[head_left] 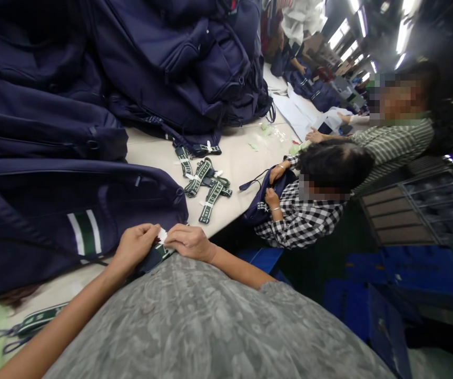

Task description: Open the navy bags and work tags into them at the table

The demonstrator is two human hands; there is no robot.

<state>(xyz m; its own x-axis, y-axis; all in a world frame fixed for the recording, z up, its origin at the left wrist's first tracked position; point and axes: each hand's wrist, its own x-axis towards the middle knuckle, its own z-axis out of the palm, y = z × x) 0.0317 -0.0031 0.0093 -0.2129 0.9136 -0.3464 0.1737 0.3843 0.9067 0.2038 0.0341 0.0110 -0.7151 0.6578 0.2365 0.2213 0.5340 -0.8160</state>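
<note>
While navy bags point(155, 68) crowd the table point(246, 158) | hands point(136, 243) point(188, 242) pinched shut on white tag point(162, 236), apparently paper | strap bundles point(210, 204) beyond

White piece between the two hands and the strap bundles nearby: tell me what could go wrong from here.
The white piece is small and pinched at the fingertips of the left hand and right hand, so it could slip from their grip. The nearest strap bundle lies close to the edge of the table; a sweep of the right hand might knock it off.

pinched left hand point(136, 243) near right hand point(189, 242)
</note>
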